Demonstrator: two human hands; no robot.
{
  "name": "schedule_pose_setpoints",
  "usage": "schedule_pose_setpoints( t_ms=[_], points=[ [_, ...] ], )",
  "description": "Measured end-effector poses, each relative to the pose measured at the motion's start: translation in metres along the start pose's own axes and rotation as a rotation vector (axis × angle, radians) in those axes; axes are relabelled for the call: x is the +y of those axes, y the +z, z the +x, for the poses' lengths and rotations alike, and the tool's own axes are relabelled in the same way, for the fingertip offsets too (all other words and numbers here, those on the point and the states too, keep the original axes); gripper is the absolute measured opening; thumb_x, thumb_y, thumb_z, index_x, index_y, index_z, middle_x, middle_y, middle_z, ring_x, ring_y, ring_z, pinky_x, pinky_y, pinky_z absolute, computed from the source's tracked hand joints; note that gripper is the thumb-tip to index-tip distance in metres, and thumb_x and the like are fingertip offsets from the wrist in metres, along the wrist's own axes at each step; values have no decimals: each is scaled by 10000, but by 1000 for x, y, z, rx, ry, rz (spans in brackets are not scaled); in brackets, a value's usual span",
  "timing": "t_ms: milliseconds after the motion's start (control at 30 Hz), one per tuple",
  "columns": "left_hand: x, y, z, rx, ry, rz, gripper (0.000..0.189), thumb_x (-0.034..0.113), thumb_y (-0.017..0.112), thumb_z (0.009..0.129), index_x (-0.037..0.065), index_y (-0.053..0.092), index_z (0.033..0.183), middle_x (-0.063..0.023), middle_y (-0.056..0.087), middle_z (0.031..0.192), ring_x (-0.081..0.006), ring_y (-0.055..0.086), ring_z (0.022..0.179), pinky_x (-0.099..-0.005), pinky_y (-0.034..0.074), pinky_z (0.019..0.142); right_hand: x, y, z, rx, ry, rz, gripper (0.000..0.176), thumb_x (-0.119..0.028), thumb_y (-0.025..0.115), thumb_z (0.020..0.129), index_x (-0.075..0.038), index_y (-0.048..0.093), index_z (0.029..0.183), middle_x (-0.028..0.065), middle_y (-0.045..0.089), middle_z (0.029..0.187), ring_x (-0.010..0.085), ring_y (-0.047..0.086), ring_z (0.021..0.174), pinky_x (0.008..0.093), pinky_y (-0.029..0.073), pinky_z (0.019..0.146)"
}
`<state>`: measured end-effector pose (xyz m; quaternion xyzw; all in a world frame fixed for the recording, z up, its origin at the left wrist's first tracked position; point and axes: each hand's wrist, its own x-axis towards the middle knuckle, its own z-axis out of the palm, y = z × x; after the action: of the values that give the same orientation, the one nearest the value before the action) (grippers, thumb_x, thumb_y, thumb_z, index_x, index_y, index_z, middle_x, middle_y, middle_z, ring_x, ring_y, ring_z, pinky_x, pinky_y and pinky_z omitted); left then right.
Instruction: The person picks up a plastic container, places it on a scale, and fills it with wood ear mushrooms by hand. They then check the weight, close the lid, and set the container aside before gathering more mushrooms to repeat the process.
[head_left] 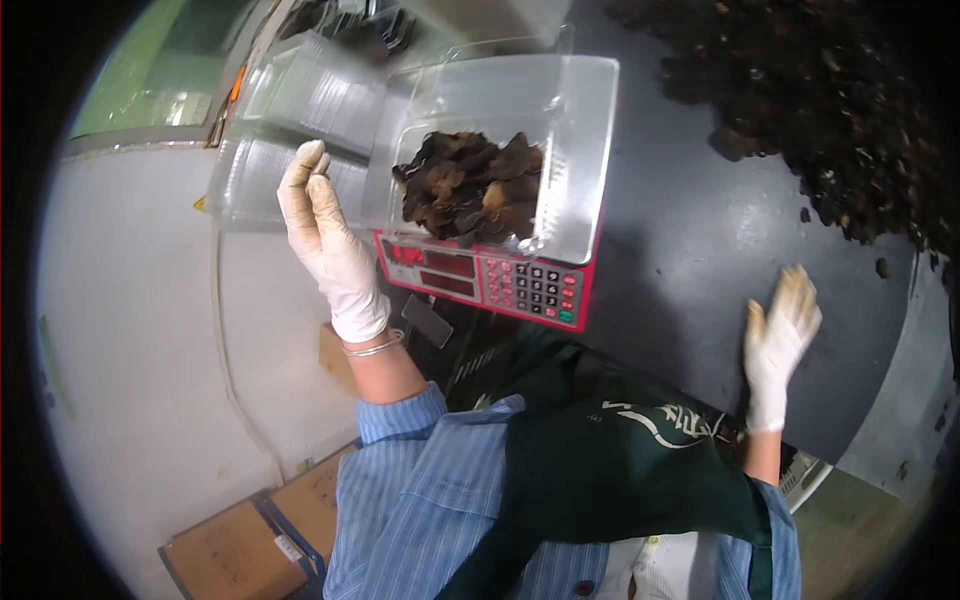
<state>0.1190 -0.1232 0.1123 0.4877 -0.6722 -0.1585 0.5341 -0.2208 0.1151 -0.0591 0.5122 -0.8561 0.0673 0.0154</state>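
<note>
A transparent plastic box (580, 150) sits on the tray of a red electronic scale (460, 275). Dark brown wood ear mushrooms (470, 190) are heaped inside it. My left hand (335, 250), in a white glove with stained fingertips, is raised just left of the box, beside stacked transparent boxes (265, 185). Its fingers point up, slightly bent, with nothing visible in them. Over the grey tabletop at the right, my gloved right hand (783, 345) has its fingers stretched out and the thumb apart, holding nothing. It is nearest to a large mushroom pile (800, 110).
The grey table (660, 220) extends right of the scale, with loose mushroom bits near the pile. A phone-like dark rectangle (428, 322) lies below the scale's left side. Cardboard boxes (235, 550) stand at the lower left by a white wall (130, 330).
</note>
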Motion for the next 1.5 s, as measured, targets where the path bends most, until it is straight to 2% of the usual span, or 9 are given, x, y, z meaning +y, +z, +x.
schedule_pose_setpoints(
  t_ms=[100,200,367,467,667,933,1233,1333,1500],
  points=[
    [-1,3,-5,-109,66,147,251,119,487,969,26,585,1179,-92,542,1240,-209,486,1191,-348,344,1048,109,-6,-76,148,268,-309,541,-299,560,898,-24,433,1346,145,462,1373,329,456,1228,418,392,973],
    [7,7,-10,-296,164,316,267,81,549,909,75,628,1164,-105,540,1265,-250,469,1226,-374,325,1067,191,-31,-145,-427,1005,-803,544,-484,410,954,-142,430,1377,122,412,1430,329,427,1270,583,365,965],
    [2,31,-15,-734,396,499,588,313,753,716,121,586,1246,-103,526,1332,-359,410,1280,-507,247,1092,223,-40,-108,284,561,-62,431,-294,526,949,-62,507,1311,159,504,1343,307,472,1236,445,367,1025],
    [-9,42,-23,-768,387,516,826,396,776,663,98,455,1362,-105,489,1369,-367,381,1303,-553,178,1108,47,-75,16,140,385,766,321,-103,536,918,-8,571,1223,158,582,1228,258,531,1158,346,374,1021],
    [7,53,-37,-694,235,387,1025,336,814,615,-12,293,1426,-195,439,1380,-360,409,1276,-512,200,1111,-163,-89,125,246,-788,903,314,-110,673,740,-89,629,1050,64,616,841,250,579,771,369,442,725],
    [16,51,-25,-624,303,575,900,320,826,584,22,439,1339,-207,449,1343,-366,428,1237,-500,298,1058,-212,-83,162,149,-810,969,114,-131,679,738,-62,640,820,125,648,747,273,650,748,372,476,686],
    [8,57,-30,-641,250,486,730,388,755,661,46,515,1260,-226,442,1319,-436,400,1211,-514,290,1036,-138,-107,143,276,-63,851,329,32,662,707,-56,644,1024,82,617,1034,215,560,1011,319,461,833],
    [5,58,-30,-636,302,511,730,290,814,621,59,537,1256,-200,449,1342,-407,435,1211,-489,340,1019,-149,-108,138,139,-664,748,389,-125,700,684,-106,634,1067,75,602,1027,277,534,1016,414,354,947],
    [4,61,-35,-587,279,469,734,311,826,590,67,553,1227,-190,462,1315,-399,438,1195,-495,336,1010,-181,-80,147,173,-695,822,185,-89,657,737,-122,669,918,11,641,900,240,560,967,410,359,941]
  ],
)
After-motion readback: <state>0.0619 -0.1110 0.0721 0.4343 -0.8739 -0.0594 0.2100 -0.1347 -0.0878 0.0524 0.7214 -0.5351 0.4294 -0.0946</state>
